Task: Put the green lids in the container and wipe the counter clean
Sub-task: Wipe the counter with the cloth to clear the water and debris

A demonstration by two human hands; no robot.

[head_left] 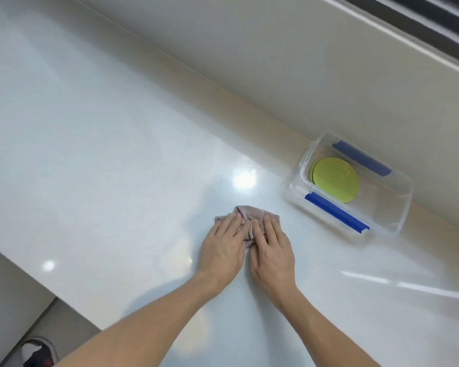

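Both my left hand (223, 247) and right hand (269, 247) press flat, fingers spread, on the cloth (247, 215); with green lids (335, 179) in the container (400, 207) at two o'clock, I'd sweep overlapping strokes across the desk (104, 154).

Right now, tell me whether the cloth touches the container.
Apart. The head view shows bare counter between the cloth and the container.
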